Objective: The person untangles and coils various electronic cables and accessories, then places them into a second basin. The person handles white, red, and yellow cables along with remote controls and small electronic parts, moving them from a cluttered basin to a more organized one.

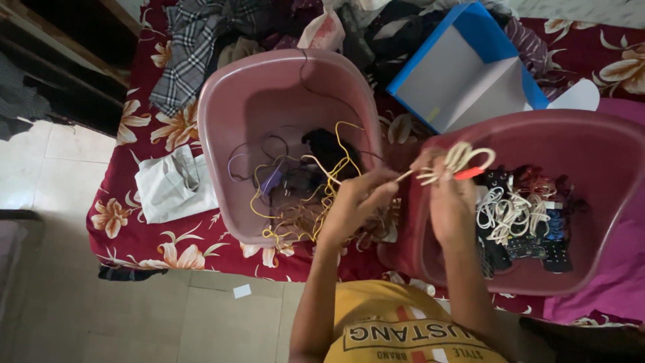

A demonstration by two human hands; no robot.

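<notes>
My right hand (451, 202) holds a coiled cream cable (451, 163) with a red end over the rim of the right pink tub (605, 134). My left hand (356, 202) pinches the loose end of the same cable near the gap between the two tubs. The left pink tub (222, 128) contains a tangle of yellow, purple and black wires (302, 185). Inside the right tub lie white coiled cables (507, 214), black remote controls (537, 249) and other small dark devices.
Both tubs sit on a bed with a maroon floral sheet (134, 222). An open blue box (463, 70) and a heap of clothes (201, 40) lie behind them. A white bag (171, 188) lies to the left. Tiled floor (134, 309) is below.
</notes>
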